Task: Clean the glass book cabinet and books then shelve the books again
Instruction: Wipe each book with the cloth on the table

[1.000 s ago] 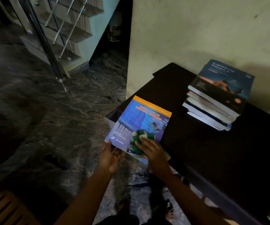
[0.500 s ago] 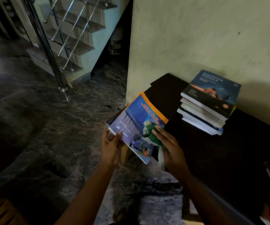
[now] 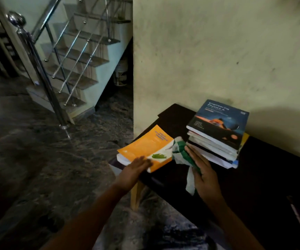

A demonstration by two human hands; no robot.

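While left grip lies spread on the orange book, right grip pinches the cloth.

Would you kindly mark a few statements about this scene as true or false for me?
1. The left hand lies flat on the orange book. True.
2. The left hand holds the cloth. False: the right hand holds it.
3. The top book of the stack reads "Engineering Physics A". True.
4. The stack stands on the floor. False: it sits on the table, right of the orange book.
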